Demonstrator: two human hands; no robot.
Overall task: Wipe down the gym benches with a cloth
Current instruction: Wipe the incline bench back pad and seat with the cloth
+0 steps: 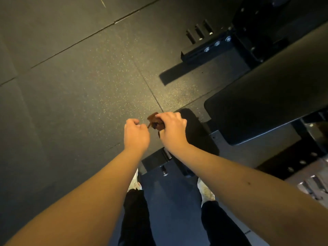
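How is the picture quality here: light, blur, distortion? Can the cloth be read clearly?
Head view: dim, yellowish light, brightest on the floor mid-frame, corners dark. Same view: the wide lens skews the bench pad and the floor seams. Same view: the cloth in the right hand is small and soft, its shape hard to read.

Speckled rubber floor (seams showing), white shoes

cloth mostly hidden under right hand, left hand grip unclear, bench pad cropped at edge
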